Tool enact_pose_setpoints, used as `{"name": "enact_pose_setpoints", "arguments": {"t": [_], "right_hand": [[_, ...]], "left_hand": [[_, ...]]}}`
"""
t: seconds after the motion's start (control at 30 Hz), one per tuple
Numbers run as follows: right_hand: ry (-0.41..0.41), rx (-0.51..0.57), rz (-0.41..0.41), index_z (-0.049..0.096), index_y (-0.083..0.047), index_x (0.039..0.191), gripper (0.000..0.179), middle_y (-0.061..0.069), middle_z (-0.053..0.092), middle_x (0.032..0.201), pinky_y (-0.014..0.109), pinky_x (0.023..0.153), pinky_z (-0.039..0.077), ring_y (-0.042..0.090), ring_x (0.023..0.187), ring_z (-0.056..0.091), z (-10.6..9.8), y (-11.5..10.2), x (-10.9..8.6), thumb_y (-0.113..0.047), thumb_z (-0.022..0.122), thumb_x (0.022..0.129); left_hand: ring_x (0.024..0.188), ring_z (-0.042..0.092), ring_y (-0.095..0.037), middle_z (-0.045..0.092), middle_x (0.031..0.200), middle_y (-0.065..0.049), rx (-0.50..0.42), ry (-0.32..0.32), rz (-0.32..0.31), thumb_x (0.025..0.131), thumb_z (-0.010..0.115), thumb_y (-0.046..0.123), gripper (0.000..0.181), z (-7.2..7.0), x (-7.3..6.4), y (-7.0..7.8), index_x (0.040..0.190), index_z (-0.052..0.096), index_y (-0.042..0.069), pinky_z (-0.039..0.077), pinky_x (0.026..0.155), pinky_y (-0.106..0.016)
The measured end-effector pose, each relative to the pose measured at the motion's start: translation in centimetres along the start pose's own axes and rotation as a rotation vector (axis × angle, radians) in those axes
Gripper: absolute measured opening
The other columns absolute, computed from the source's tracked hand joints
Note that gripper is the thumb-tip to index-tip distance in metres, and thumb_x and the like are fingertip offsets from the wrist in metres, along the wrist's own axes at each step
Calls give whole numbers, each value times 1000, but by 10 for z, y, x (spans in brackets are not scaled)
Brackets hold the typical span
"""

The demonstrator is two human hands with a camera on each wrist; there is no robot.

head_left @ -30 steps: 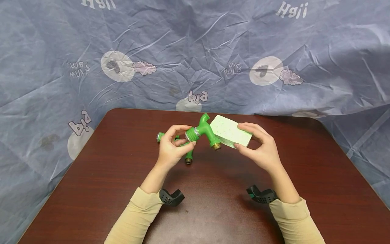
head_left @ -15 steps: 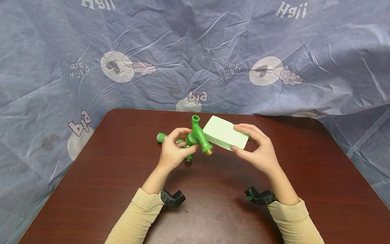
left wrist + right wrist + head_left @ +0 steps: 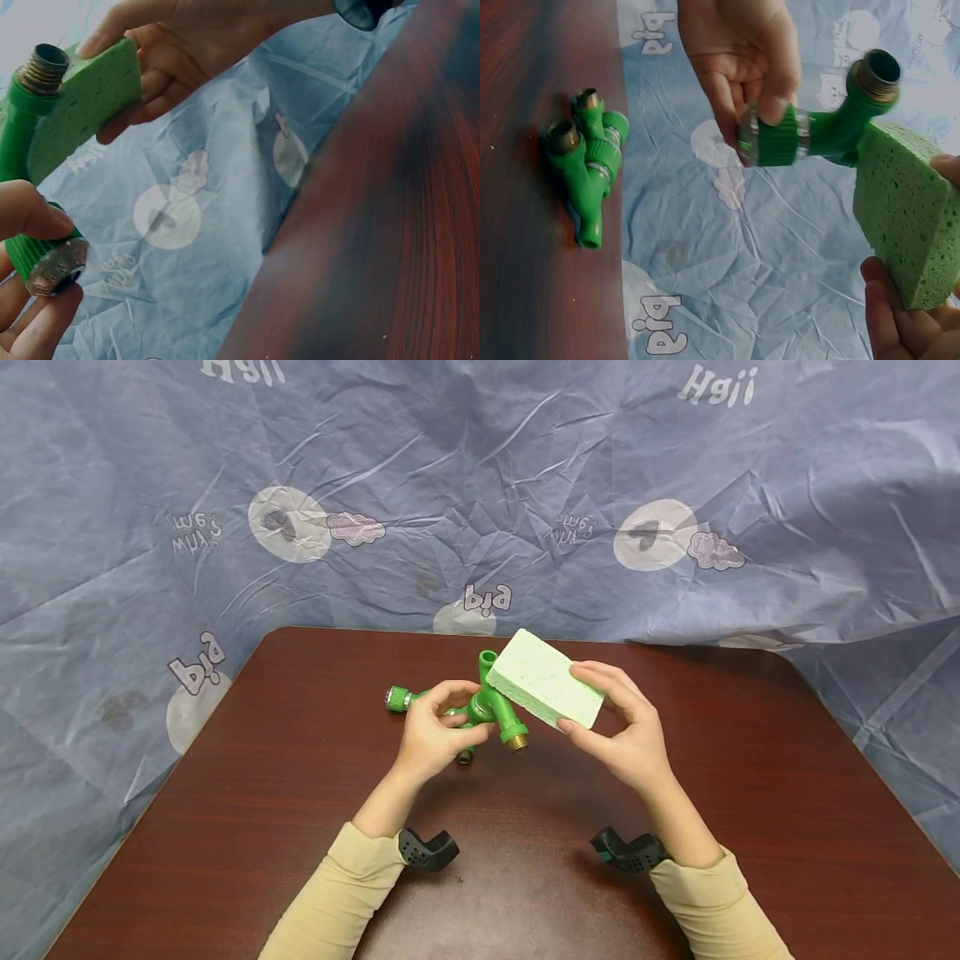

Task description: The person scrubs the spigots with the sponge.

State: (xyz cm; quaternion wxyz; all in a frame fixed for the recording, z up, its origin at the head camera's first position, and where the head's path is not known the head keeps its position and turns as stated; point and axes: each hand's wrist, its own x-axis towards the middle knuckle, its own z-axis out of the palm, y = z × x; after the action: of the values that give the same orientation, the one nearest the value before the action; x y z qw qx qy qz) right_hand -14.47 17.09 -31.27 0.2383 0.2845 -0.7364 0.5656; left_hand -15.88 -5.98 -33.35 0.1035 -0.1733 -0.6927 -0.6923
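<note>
My left hand [image 3: 431, 735] grips a green tap [image 3: 508, 725] by its ribbed knob [image 3: 776, 142], above the table. The tap's brass threaded end [image 3: 43, 71] shows bare in the left wrist view. My right hand [image 3: 630, 735] pinches a pale green block sponge [image 3: 543, 683] between thumb and fingers. One end of the sponge overlaps the tap's body in every view; whether they touch firmly I cannot tell. Two more green taps [image 3: 585, 187] lie side by side on the table in the right wrist view, partly hidden behind my left hand in the head view.
A dark red-brown wooden table [image 3: 517, 877] spreads under both hands. Blue-grey printed cloth [image 3: 480, 485] hangs behind and beside it. Black wrist cameras [image 3: 427, 850] sit on both forearms near the cream sleeves [image 3: 330, 893].
My left hand has turned the held tap, so its spout faces differently and it sits further left. My right hand has brought the sponge leftward and tilted it over the tap.
</note>
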Motion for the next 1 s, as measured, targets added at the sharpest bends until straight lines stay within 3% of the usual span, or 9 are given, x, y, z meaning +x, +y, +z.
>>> {"name": "enact_pose_setpoints", "arguments": {"t": [0.13,0.27,0.37,0.53,0.6,0.83,1.0], "right_hand": [[-76,-5,-47,59,14,112,56,23,55,116,19,77,47,14,102,56,-3,-2,1,23,72,59],[-121,95,-108,60,13,112,57,20,57,116,20,71,46,19,102,55,-11,11,0,23,70,58],[-114,134,-98,59,11,115,57,17,56,120,21,69,46,20,102,55,-13,18,-1,21,69,60],[-126,85,-69,58,11,117,61,18,54,122,21,74,47,20,105,54,-8,20,-4,22,72,60],[-142,87,-84,58,12,116,61,20,53,121,21,75,48,20,106,53,-6,17,-4,23,72,57],[-134,99,-160,57,16,111,57,28,53,116,21,80,46,20,108,53,0,-2,0,22,70,56],[-59,4,-241,59,17,108,54,30,55,112,23,85,45,21,108,54,3,-9,3,16,72,55]], "left_hand": [[88,62,-19,64,98,-26,-18,58,34,66,71,-17,40,-2,1,-1,105,63,-12,55,79,-34],[85,61,-14,63,96,-27,-41,93,56,66,70,-19,40,-4,2,-2,105,62,-14,54,72,-27],[84,61,-19,63,94,-27,-41,81,50,67,69,-19,40,-3,2,-2,105,62,-13,55,72,-29],[88,62,-32,64,97,-25,-21,55,28,67,69,-17,40,-1,0,-2,106,63,-11,55,77,-36],[89,62,-34,64,100,-23,-22,53,15,67,70,-16,42,-1,1,-8,107,64,-9,56,77,-37],[82,64,-31,65,101,-15,-41,35,-30,67,72,-13,45,-2,4,-29,110,67,-1,55,75,-45],[80,66,-22,66,100,-12,-21,-3,-14,66,72,-11,44,-1,3,-28,108,68,1,56,74,-35]]}}
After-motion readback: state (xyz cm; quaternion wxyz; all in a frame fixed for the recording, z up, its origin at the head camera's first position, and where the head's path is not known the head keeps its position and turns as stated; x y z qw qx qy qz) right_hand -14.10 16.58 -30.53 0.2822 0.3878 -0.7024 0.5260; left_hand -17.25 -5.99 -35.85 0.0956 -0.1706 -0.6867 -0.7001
